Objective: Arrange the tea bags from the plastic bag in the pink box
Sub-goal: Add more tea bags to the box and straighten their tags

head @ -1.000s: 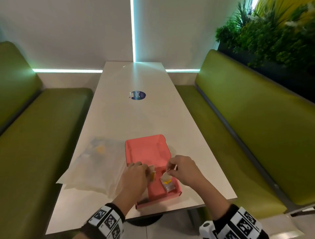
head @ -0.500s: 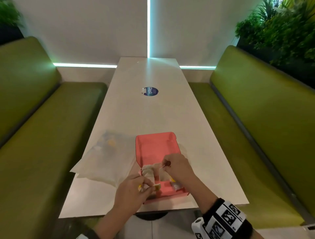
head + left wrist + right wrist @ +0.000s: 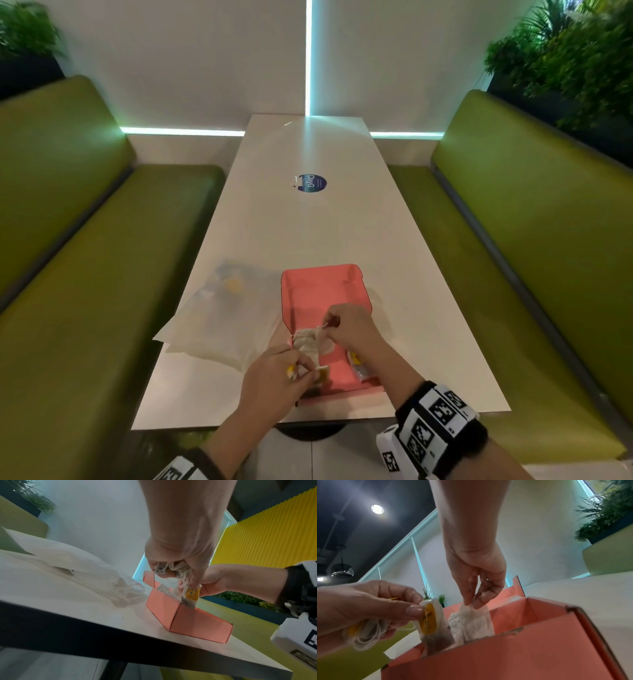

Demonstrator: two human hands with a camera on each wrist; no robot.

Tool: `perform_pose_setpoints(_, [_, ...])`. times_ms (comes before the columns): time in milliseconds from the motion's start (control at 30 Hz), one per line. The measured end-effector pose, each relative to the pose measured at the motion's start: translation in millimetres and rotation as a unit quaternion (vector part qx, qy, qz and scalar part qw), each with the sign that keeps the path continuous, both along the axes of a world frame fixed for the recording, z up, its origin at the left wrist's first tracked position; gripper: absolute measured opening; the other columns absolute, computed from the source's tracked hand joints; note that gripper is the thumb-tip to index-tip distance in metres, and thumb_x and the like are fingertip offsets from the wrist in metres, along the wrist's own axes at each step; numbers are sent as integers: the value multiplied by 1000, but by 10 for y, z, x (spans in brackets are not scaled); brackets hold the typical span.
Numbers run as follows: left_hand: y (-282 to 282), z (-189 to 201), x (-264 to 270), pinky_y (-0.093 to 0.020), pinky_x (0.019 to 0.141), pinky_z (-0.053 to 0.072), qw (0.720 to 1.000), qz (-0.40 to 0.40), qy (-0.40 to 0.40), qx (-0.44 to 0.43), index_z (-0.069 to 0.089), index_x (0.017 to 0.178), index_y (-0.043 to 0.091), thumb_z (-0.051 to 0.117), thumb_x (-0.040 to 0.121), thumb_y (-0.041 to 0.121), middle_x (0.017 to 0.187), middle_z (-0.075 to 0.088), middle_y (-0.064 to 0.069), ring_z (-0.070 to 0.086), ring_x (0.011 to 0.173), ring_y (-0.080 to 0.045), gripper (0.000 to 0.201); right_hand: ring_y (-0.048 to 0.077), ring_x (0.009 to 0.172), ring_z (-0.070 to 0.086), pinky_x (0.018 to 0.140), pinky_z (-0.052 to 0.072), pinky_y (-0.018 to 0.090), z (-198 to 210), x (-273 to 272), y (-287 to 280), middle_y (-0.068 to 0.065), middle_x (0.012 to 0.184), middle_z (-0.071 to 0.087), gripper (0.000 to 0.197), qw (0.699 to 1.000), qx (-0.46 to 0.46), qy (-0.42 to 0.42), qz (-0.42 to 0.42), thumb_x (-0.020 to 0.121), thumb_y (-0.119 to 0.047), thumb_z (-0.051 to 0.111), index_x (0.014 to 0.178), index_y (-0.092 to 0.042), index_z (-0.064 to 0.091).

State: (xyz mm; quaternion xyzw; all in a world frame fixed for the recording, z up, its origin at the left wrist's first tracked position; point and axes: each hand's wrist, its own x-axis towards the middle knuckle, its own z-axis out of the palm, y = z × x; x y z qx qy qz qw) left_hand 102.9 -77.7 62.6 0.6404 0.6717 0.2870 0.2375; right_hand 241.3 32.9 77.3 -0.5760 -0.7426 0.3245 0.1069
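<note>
Tea bags point(image 3: 476, 623) stand in the box point(image 3: 342, 380), left side. Right hand point(image 3: 349, 329) pinches one upright; left hand point(image 3: 277, 373) grips spare bags point(image 3: 435, 626) nearby, probably for handy feeding.

Pink box point(image 3: 322, 291), yellow-tagged white tea bags point(image 3: 435, 623), olive-green benches point(image 3: 534, 240), white table point(image 3: 308, 226).

The right hand point(image 3: 346, 329) covers part of the pink box point(image 3: 322, 287), so the floor beneath it is out of sight. The left hand point(image 3: 274, 380) hides most of the tea bags point(image 3: 173, 568) bunched in its palm; their number can't be told. Contents of the plastic bag point(image 3: 222, 322) are a cloudy blur, just a yellow smudge. In the left wrist view, the wrist marker block point(image 3: 298, 641) runs off the right edge.
</note>
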Motion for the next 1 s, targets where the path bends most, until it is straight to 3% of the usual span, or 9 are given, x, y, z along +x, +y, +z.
perform_pose_setpoints(167, [119, 6, 51, -7, 60, 31, 1000, -2, -8, -4, 71, 78, 27, 75, 73, 37, 71, 49, 23, 48, 76, -3, 12, 14, 81, 53, 64, 40, 19, -35, 15, -24, -5, 84, 55, 19, 1000, 3, 8, -12, 81, -5, 61, 78, -23, 56])
perform_pose_setpoints(267, [242, 23, 107, -14, 63, 35, 999, 15, -7, -28, 69, 76, 32, 76, 69, 49, 79, 53, 23, 50, 78, -2, 19, 13, 80, 49, 66, 40, 20, 15, 112, -63, -4, 89, 53, 19, 998, 26, 53, -38, 79, -1, 62, 90, -16, 58])
perform_pose_setpoints(333, [339, 31, 133, -20, 65, 37, 999, 20, 14, -47, 70, 80, 32, 73, 72, 51, 82, 54, 18, 53, 80, -6, 21, 15, 78, 50, 71, 42, 25, 36, 209, -99, -2, 87, 55, 21, 994, 51, 74, -69, 75, 3, 58, 86, -14, 56])
perform_pose_setpoints(500, [524, 8, 168, -14, 59, 30, 997, 16, 24, -68, 68, 85, 28, 68, 80, 41, 87, 57, 14, 49, 83, -5, 13, 12, 67, 53, 53, 41, 11, -67, 340, -281, -1, 81, 59, 18, 995, -45, 82, -41, 77, 2, 56, 89, -11, 58])
perform_pose_setpoints(567, [557, -7, 199, -17, 61, 32, 997, 16, 15, -68, 68, 85, 26, 68, 81, 36, 91, 61, 11, 50, 82, -5, 11, 14, 71, 53, 55, 41, 17, -144, 297, -321, 0, 84, 59, 21, 997, -51, 48, -10, 77, -2, 61, 97, -6, 60])
perform_pose_setpoints(667, [543, -15, 219, -18, 67, 33, 997, 26, 5, -66, 69, 90, 26, 68, 81, 35, 99, 65, 8, 54, 87, -7, 13, 15, 71, 51, 63, 36, 21, -215, 202, -323, -1, 78, 56, 11, 999, -11, 41, -34, 80, -4, 59, 89, -9, 61])
perform_pose_setpoints(800, [429, -41, 111, -18, 71, 38, 998, 54, 2, -35, 66, 98, 34, 68, 80, 40, 94, 61, 16, 58, 94, -8, 20, 3, 55, 47, 51, 40, 15, -193, 242, -319, -10, 67, 52, 19, 996, -46, 65, -41, 82, -7, 61, 73, -21, 54])
perform_pose_setpoints(900, [307, -65, -53, -21, 69, 41, 998, 60, 4, -21, 58, 107, 34, 68, 79, 42, 90, 62, 12, 58, 86, -10, 30, 12, 57, 52, 56, 46, 24, -115, 339, -325, -1, 71, 57, 19, 994, -81, 62, -43, 82, -9, 65, 70, -20, 54])
perform_pose_setpoints(1000, [208, -112, -170, -21, 66, 41, 997, 35, 12, -72, 45, 117, 34, 71, 76, 47, 86, 55, 11, 56, 80, -10, 50, 13, 58, 58, 54, 50, 22, -108, 347, -309, 0, 72, 57, 20, 990, -137, 33, -11, 84, -9, 65, 72, -16, 51])
